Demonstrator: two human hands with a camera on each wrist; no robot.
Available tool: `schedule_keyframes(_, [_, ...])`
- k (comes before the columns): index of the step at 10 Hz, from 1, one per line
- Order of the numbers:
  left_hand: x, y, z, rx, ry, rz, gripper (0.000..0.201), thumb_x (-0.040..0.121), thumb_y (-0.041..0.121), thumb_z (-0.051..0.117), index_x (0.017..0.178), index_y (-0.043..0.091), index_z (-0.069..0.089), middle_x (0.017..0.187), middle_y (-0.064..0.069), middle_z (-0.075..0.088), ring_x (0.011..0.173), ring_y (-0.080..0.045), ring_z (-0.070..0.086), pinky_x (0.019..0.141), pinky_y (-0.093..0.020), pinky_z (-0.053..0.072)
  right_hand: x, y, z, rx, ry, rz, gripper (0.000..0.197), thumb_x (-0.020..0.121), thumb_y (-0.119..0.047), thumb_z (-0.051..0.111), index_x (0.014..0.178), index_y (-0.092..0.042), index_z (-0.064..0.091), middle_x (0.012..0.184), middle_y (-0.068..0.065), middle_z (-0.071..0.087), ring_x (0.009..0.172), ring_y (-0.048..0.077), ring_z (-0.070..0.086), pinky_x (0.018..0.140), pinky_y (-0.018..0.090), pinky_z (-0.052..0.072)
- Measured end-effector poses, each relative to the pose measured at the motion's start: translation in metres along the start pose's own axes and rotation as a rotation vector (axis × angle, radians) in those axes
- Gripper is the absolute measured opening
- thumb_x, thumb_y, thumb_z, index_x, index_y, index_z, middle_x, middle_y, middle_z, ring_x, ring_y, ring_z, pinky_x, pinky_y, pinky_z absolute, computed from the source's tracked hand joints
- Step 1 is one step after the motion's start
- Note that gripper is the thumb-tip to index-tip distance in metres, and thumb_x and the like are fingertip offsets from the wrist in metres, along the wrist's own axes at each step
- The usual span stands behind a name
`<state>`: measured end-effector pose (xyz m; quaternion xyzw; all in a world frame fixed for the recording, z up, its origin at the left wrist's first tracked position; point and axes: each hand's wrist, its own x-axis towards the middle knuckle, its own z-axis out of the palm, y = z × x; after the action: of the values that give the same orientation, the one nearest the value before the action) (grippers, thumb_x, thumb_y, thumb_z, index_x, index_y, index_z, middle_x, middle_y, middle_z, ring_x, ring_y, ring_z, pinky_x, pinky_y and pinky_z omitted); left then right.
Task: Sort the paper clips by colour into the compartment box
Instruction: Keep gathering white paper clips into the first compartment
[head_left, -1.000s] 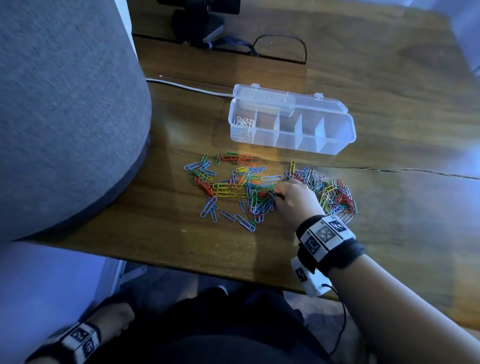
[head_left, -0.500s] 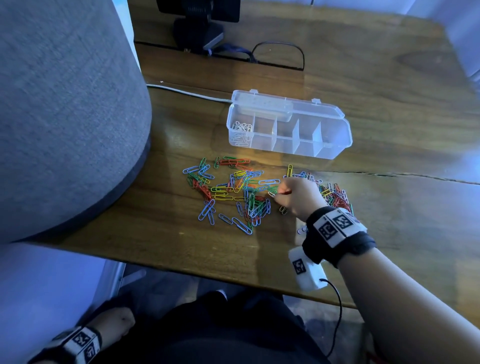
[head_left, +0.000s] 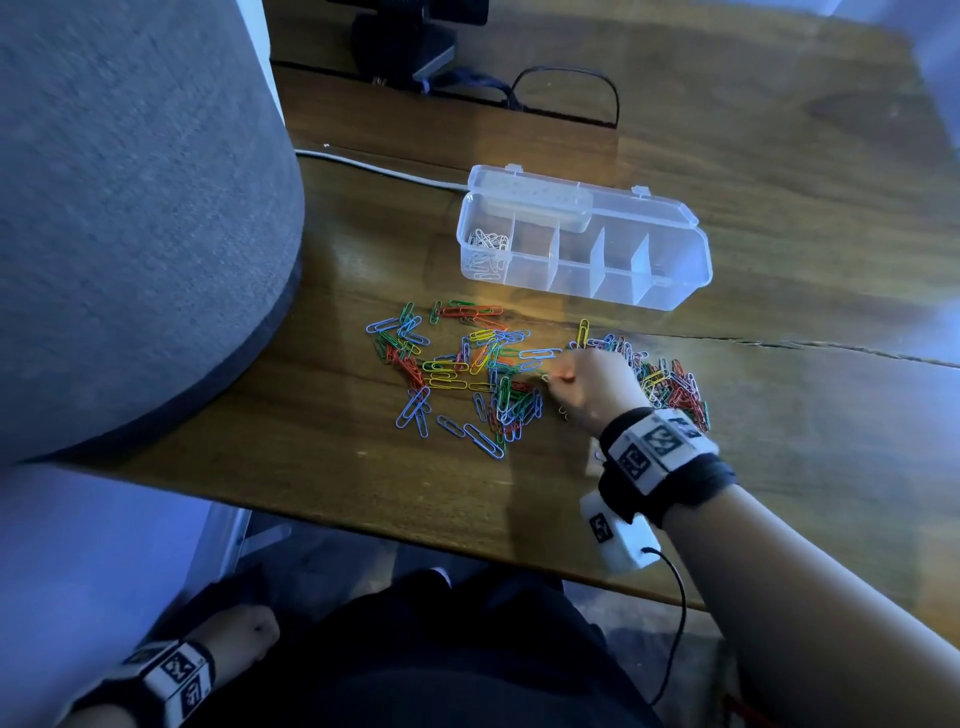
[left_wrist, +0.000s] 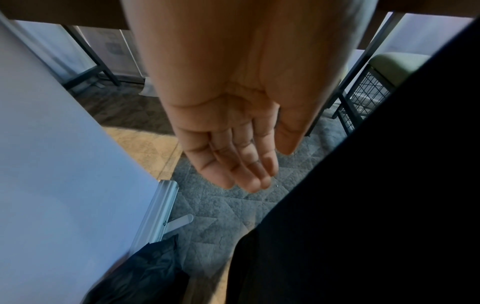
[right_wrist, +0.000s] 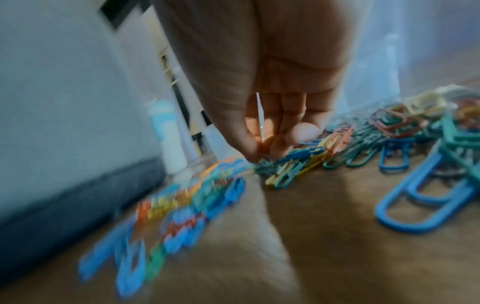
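Head view: right hand (head_left: 589, 387) pinches a white clip among the clips (head_left: 467, 369) on the surface (head_left: 779, 467); box (head_left: 582, 244) lies beyond. Left wrist view: left hand (left_wrist: 241, 123) hangs relaxed, holding nothing. Right wrist view: fingers (right_wrist: 283, 131) curl round a pale clip (right_wrist: 259, 115).

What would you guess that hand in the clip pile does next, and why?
Probably lift the right hand and carry its catch to the compartment box. Thumb and fingertips are pinched together low in the coloured pile; a thin pale clip seems to stand between them. Only the leftmost compartment holds clips, all pale, so that is its likely home.
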<state>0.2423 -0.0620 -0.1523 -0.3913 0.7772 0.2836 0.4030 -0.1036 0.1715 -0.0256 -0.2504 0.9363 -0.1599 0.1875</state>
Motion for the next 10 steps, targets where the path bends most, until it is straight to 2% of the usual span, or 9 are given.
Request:
schedule_keyframes(1, [-0.007,0.003,-0.001,0.028,0.014,0.008,0.034,0.097,0.023,0.042,0.065,0.030,0.037,0.074,0.011,0.045,0.060,0.002,0.036,0.053,-0.005,0.027,-0.003,0.006,-0.004,0.557,0.047,0.141,0.013,0.082,-0.004,0.062,0.072,-0.012,0.066,0.070,0.005,0.061,0.068,0.018,0.055,0.066,0.026,0.043])
schedule_keyframes(2, [-0.008,-0.003,0.000,0.013,-0.001,-0.006,0.032,0.096,0.024,0.043,0.065,0.030,0.040,0.077,0.011,0.049,0.061,0.002,0.040,0.053,-0.004,0.029,-0.009,0.003,-0.007,1.129,-0.008,0.223,0.021,0.082,0.012,0.054,0.078,-0.008,0.061,0.066,0.008,0.055,0.054,0.016,0.051,0.058,0.027,0.043])
schedule_keyframes(3, [-0.006,-0.007,-0.001,0.009,-0.020,0.003,0.029,0.095,0.028,0.045,0.066,0.030,0.046,0.079,0.011,0.057,0.066,-0.002,0.049,0.052,-0.005,0.032,-0.009,-0.008,-0.005,1.294,-0.074,0.336,0.024,0.087,0.005,0.040,0.079,-0.009,0.057,0.061,0.004,0.046,0.049,0.016,0.046,0.050,0.024,0.040])
schedule_keyframes(4, [-0.014,0.007,-0.005,0.055,-0.010,0.040,0.033,0.097,0.024,0.043,0.066,0.031,0.038,0.071,0.014,0.044,0.060,0.004,0.038,0.051,-0.004,0.029,-0.003,-0.015,0.005,1.258,-0.099,0.457,0.016,0.085,-0.008,0.044,0.071,-0.014,0.051,0.053,-0.003,0.040,0.043,0.013,0.039,0.044,0.019,0.031])
schedule_keyframes(5, [-0.017,0.012,-0.008,0.085,-0.018,0.058,0.034,0.098,0.023,0.041,0.065,0.031,0.036,0.069,0.016,0.038,0.058,0.007,0.033,0.050,-0.003,0.029,0.002,-0.020,0.021,0.552,-0.095,0.201,0.028,0.084,-0.029,0.062,0.062,-0.017,0.049,0.051,-0.005,0.040,0.047,0.014,0.037,0.048,0.023,0.028])
schedule_keyframes(6, [-0.016,0.012,-0.008,0.067,-0.025,0.044,0.035,0.098,0.024,0.041,0.065,0.032,0.034,0.069,0.017,0.037,0.058,0.007,0.031,0.050,-0.003,0.028,0.002,-0.028,0.030,0.193,-0.059,0.153,0.031,0.079,-0.032,0.065,0.058,-0.020,0.046,0.069,-0.001,0.055,0.068,0.019,0.052,0.060,0.024,0.033])
schedule_keyframes(8, [-0.008,0.002,-0.005,0.109,-0.028,0.049,0.034,0.097,0.023,0.042,0.066,0.032,0.036,0.073,0.014,0.041,0.058,0.006,0.032,0.051,-0.002,0.026,0.003,-0.024,0.020,0.419,-0.046,0.187,0.027,0.078,-0.012,0.062,0.054,-0.007,0.053,0.050,0.004,0.036,0.053,0.021,0.035,0.053,0.027,0.031])
schedule_keyframes(9, [-0.006,0.000,-0.005,0.128,-0.043,0.035,0.032,0.097,0.024,0.041,0.067,0.033,0.036,0.076,0.013,0.043,0.058,0.006,0.032,0.051,-0.002,0.026,0.008,-0.007,0.014,0.447,-0.013,0.189,0.028,0.076,-0.014,0.064,0.059,0.006,0.053,0.050,0.006,0.032,0.050,0.021,0.031,0.052,0.029,0.030])
schedule_keyframes(10, [0.000,-0.006,-0.001,0.156,-0.067,0.051,0.026,0.097,0.025,0.041,0.072,0.032,0.040,0.082,0.011,0.048,0.061,0.003,0.036,0.051,-0.002,0.025,0.008,0.000,0.003,0.333,0.046,0.216,0.021,0.082,-0.012,0.058,0.081,0.008,0.064,0.061,0.009,0.047,0.056,0.023,0.043,0.050,0.024,0.035])
